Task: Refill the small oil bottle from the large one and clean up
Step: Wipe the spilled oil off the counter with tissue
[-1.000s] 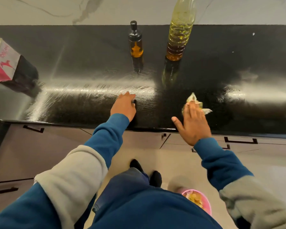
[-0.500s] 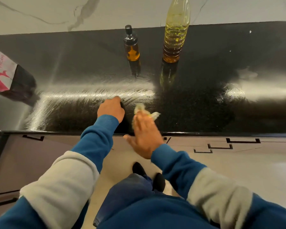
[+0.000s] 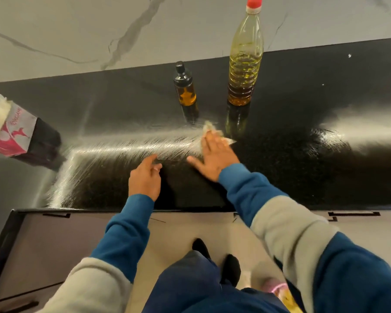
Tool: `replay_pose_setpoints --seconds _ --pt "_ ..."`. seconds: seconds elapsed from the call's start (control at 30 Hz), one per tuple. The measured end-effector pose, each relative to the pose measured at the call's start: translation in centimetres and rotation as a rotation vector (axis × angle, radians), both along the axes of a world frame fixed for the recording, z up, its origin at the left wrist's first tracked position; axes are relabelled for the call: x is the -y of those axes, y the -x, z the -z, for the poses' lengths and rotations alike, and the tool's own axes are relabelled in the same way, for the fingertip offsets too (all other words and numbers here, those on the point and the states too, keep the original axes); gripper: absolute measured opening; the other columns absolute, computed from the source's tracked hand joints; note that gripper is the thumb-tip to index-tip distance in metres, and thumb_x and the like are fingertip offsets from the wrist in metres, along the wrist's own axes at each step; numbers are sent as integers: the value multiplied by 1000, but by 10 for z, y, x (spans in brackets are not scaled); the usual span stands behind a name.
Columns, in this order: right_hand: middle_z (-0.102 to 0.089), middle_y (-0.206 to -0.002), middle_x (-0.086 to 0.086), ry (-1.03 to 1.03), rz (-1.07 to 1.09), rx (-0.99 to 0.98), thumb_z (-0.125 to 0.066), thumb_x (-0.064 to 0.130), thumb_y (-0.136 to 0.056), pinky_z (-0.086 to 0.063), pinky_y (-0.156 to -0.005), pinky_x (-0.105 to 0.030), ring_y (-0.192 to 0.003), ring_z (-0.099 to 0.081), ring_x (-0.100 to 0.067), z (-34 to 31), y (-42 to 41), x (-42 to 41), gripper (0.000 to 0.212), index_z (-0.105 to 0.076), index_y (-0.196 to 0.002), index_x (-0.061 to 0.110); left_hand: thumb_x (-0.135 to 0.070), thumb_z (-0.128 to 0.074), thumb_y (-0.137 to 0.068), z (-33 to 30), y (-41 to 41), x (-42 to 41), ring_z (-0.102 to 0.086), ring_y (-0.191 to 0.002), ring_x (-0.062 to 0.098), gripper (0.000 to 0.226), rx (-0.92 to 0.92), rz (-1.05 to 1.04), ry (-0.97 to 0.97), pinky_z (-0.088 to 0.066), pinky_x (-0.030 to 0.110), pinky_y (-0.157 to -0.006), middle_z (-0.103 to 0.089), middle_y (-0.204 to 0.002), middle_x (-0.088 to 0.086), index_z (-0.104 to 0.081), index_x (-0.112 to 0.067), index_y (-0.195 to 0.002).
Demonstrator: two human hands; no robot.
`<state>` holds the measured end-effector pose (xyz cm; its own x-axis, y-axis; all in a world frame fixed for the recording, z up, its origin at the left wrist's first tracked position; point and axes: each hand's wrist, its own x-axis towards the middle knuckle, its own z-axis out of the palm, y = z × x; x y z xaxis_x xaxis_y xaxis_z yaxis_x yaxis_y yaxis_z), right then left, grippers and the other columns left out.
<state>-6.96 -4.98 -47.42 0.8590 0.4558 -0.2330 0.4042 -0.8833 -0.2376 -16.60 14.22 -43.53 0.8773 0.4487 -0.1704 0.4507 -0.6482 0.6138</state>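
**On the black counter, a wipe close to two standing bottles**

On the dark countertop [image 3: 303, 154] the right hand [image 3: 215, 154] lay flat, its fingers straight, pressing a crumpled tissue [image 3: 209, 129] against the surface. The tissue sat just in front of the small oil bottle [image 3: 185, 91] and the large oil bottle [image 3: 244, 64], which stood upright side by side near the wall, both capped. The left hand [image 3: 145, 177] hovered over or rested on the counter nearer the edge, fingers loosely extended and holding nothing; the two hands were apart. A tissue box [image 3: 16, 132] stood at the far left. Streaks caught the light across the counter between the box and the tissue.

The main risk appeared to be the wiping hand itself. A forward stroke would likely carry the fingers into the base of either bottle, and the tall one, narrow and only part full, looked easy to tip. A greasy film could also let the flat hand skid farther than meant. The tissue looked small and already soaked, so it might have smeared oil rather than lifted it. Whether the caps were tight could not be told.
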Motion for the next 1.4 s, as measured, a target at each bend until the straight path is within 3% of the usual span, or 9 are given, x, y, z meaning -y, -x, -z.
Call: replay_pose_setpoints --seconds 0.07,0.3,0.53,0.6,0.7,0.8,0.93,1.1,1.4 --pt "8 -165 -17 55 79 -16 -8 77 -91 -1 -124 -48 -152 9 -34 -4 -17 22 99 -2 -158 4 8 -46 -99 4 9 -7 -63 -112 12 47 116 -33 79 -38 0 -91 -73 -120 9 -60 -13 -139" --pt "-7 -164 -23 200 102 39 -1 77 -87 -7 -125 -48 -153 -1 -36 -4 37 51 105 -10 -156 -1 21 -45 -91 16 19 -38 -60 -128 22 59 215 -1 135 -46 32 -111 -65 -134 11 -57 -10 -141" --pt "-8 -164 -23 -5 -296 36 -20 73 -93 -5 -124 -50 -152 0 -37 0 94 -71 96 -18 -155 -1 14 -49 -94 5 -4 -62 -59 -122 13 52 268 -2 256 -42 15 -104 -65 -134 5 -61 -12 -138" --pt "-8 -164 -21 -57 -346 4 -21 72 -91 -8 -123 -50 -153 -3 -36 6 90 -113 97 -15 -157 2 14 -48 -94 4 -8 -66 -59 -123 10 53 250 41 264 -42 17 -107 -65 -134 4 -62 -14 -137" --pt "-7 -165 -18 -98 -316 19 -30 62 -90 -6 -124 -47 -152 -5 -35 7 67 -153 89 -13 -158 7 11 -49 -94 7 -15 -72 -59 -125 12 53 204 46 312 -43 31 -114 -65 -135 2 -64 -20 -134" --pt "3 -166 -16 -109 -186 27 -35 52 -97 -3 -125 -48 -153 0 -34 10 36 -160 79 -13 -158 6 9 -53 -94 12 -19 -77 -60 -125 16 49 196 81 293 -44 31 -113 -66 -130 -1 -65 -18 -133" --pt "6 -166 -17 -21 74 34 -13 71 -95 -5 -125 -48 -153 4 -32 9 -6 -122 93 -4 -158 4 3 -58 -95 15 -18 -85 -58 -127 16 45 177 155 252 -43 29 -111 -65 -135 1 -64 -19 -134" --pt "-2 -164 -23 106 241 -7 -7 73 -93 -8 -125 -48 -153 1 -36 -6 -16 -46 96 -9 -157 0 1 -59 -97 14 -5 -99 -54 -124 9 42 177 185 283 -41 31 -114 -63 -133 -4 -66 -21 -132" --pt "-4 -164 -23 107 67 21 0 70 -89 -1 -125 -45 -152 4 -37 -9 69 -81 99 -13 -156 -1 -3 -57 -99 18 -2 -107 -53 -133 15 41 222 91 358 -42 29 -111 -60 -142 0 -62 -20 -137"
